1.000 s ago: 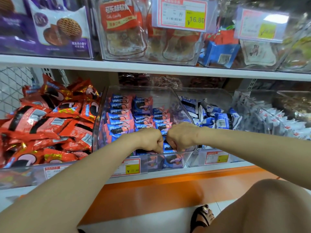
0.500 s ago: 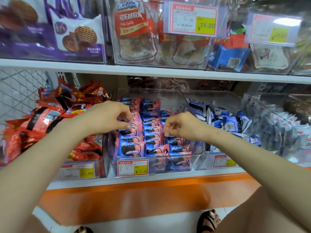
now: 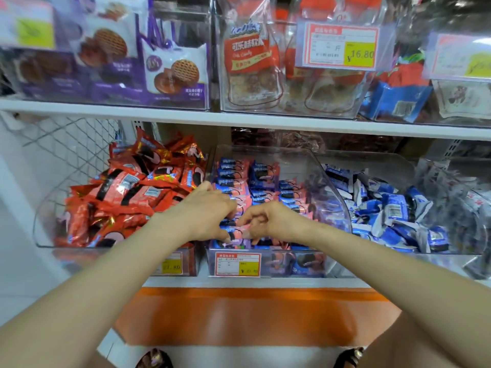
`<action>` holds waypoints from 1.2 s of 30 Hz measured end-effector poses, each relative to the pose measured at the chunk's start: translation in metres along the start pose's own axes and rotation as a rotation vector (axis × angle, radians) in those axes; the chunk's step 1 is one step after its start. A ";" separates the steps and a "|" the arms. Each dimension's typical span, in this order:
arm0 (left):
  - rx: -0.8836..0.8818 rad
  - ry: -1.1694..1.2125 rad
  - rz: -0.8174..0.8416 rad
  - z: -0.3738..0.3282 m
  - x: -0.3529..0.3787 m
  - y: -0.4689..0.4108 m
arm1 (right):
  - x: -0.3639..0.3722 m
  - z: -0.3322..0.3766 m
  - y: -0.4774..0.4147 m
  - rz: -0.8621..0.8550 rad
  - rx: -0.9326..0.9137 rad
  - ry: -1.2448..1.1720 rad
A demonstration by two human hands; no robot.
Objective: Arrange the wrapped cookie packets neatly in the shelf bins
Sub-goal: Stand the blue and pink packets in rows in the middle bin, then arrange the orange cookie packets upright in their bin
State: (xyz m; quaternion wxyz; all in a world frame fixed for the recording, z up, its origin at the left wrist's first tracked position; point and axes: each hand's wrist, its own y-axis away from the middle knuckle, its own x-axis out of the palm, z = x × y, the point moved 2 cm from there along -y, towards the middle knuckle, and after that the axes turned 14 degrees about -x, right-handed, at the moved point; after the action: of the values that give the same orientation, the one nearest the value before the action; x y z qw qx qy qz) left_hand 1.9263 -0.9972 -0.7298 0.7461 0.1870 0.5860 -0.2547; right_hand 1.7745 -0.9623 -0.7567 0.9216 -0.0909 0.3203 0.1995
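Left hand (image 3: 208, 209), right hand (image 3: 269, 219): curled fingers (image 3: 245, 220) pinch pink packets (image 3: 233, 187) (middle bin (image 3: 328, 205)).

The pink-and-blue packets (image 3: 233, 181) lie in the middle bin (image 3: 328, 200), a clear plastic tub with a sloped side wall that stands on the lower shelf (image 3: 239, 282). They sit in three rows running front to back. Each packet lies nearly flat and overlaps the next, showing blue print and a dark cookie picture on pink wrap. The right row starts nearer the front than the other two. In the left bin (image 3: 43, 227), red packets (image 3: 138, 189) are heaped loosely at all angles, piled higher toward the back. In the right bin (image 3: 396, 164), blue-and-white packets (image 3: 385, 208) lie jumbled, some tilted on edge.
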 end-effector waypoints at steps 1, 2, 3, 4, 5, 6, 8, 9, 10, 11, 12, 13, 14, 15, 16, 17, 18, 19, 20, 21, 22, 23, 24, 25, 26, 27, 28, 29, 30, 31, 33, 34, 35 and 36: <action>0.003 0.018 -0.015 0.001 0.001 0.002 | -0.003 0.002 -0.001 0.013 0.007 0.011; 0.007 0.051 -0.036 0.002 0.001 0.005 | -0.007 0.003 -0.001 0.013 0.016 0.008; 0.006 0.098 -0.064 0.006 0.000 0.009 | -0.012 0.007 -0.002 -0.012 0.018 0.000; 0.011 0.158 -0.104 0.008 -0.002 0.012 | -0.018 0.007 -0.002 -0.081 0.021 -0.002; 0.006 0.218 -0.151 0.012 -0.004 0.015 | -0.026 0.005 -0.004 -0.191 0.022 0.017; -0.012 0.275 -0.204 0.017 -0.008 0.021 | -0.031 0.001 -0.007 -0.313 0.030 0.045; -0.084 0.359 -0.284 0.031 -0.013 0.032 | -0.035 -0.008 -0.017 -0.483 0.080 0.015; -0.128 0.403 -0.306 0.040 -0.013 0.038 | -0.032 -0.012 -0.024 -0.503 0.115 -0.044; -0.172 0.464 -0.318 0.048 -0.013 0.044 | -0.027 -0.014 -0.031 -0.492 0.154 -0.101; -0.216 0.535 -0.324 0.057 -0.012 0.050 | -0.022 -0.014 -0.037 -0.470 0.174 -0.123; -0.258 0.594 -0.322 0.065 -0.012 0.056 | -0.019 -0.013 -0.042 -0.450 0.162 -0.076; -0.295 0.628 -0.316 0.070 -0.012 0.060 | -0.018 -0.010 -0.046 -0.442 0.137 -0.005; -0.325 0.644 -0.313 0.074 -0.012 0.063 | -0.018 -0.005 -0.049 -0.449 0.112 0.073; -0.350 0.654 -0.312 0.077 -0.013 0.064 | -0.018 -0.002 -0.051 -0.460 0.096 0.130; -0.369 0.665 -0.316 0.078 -0.014 0.065 | -0.018 -0.001 -0.053 -0.456 0.093 0.162; -0.385 0.675 -0.315 0.079 -0.016 0.066 | -0.018 -0.002 -0.056 -0.442 0.103 0.168; -0.398 0.681 -0.314 0.079 -0.017 0.066 | -0.019 -0.003 -0.058 -0.429 0.115 0.184; -0.409 0.683 -0.312 0.078 -0.018 0.066 | -0.019 -0.003 -0.059 -0.426 0.125 0.226; -0.417 0.679 -0.311 0.077 -0.019 0.066 | -0.020 0.001 -0.059 -0.432 0.118 0.300; -0.420 0.671 -0.312 0.076 -0.019 0.066 | -0.021 0.005 -0.060 -0.452 0.088 0.380; -0.419 0.657 -0.317 0.075 -0.019 0.065 | -0.021 0.012 -0.061 -0.483 0.035 0.434; -0.415 0.639 -0.326 0.073 -0.018 0.065 | -0.021 0.021 -0.063 -0.512 -0.035 0.449; -0.412 0.623 -0.336 0.071 -0.017 0.065 | -0.018 0.032 -0.066 -0.527 -0.113 0.439; -0.411 0.611 -0.349 0.070 -0.017 0.065 | -0.014 0.042 -0.069 -0.530 -0.193 0.421; -0.415 0.600 -0.365 0.069 -0.016 0.065 | -0.008 0.053 -0.073 -0.515 -0.269 0.402; -0.427 0.590 -0.383 0.069 -0.015 0.065 | -0.002 0.061 -0.077 -0.482 -0.336 0.394; -0.446 0.584 -0.395 0.069 -0.014 0.067 | 0.005 0.068 -0.080 -0.436 -0.388 0.402; -0.474 0.575 -0.404 0.070 -0.012 0.070 | 0.012 0.070 -0.084 -0.395 -0.420 0.420; -0.505 0.562 -0.414 0.074 -0.010 0.074 | 0.018 0.072 -0.087 -0.366 -0.438 0.450; -0.538 0.551 -0.420 0.079 -0.007 0.079 | 0.022 0.072 -0.090 -0.352 -0.453 0.484; -0.605 0.563 -0.426 0.093 -0.005 0.091 | 0.025 0.071 -0.095 -0.358 -0.488 0.532; -0.641 0.583 -0.427 0.102 -0.005 0.098 | 0.026 0.071 -0.096 -0.365 -0.497 0.533; -0.679 0.601 -0.428 0.110 -0.004 0.103 | 0.025 0.069 -0.097 -0.369 -0.504 0.528; -0.714 0.612 -0.437 0.117 -0.004 0.107 | 0.024 0.068 -0.097 -0.361 -0.505 0.526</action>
State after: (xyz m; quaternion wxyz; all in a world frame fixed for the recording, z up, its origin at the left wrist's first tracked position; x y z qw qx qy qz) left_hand 2.0810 -0.9786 -0.6997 0.4874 -0.1402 0.8531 -0.1225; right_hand 1.8707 -1.0220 -0.7150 0.7772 -0.4170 0.4650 0.0766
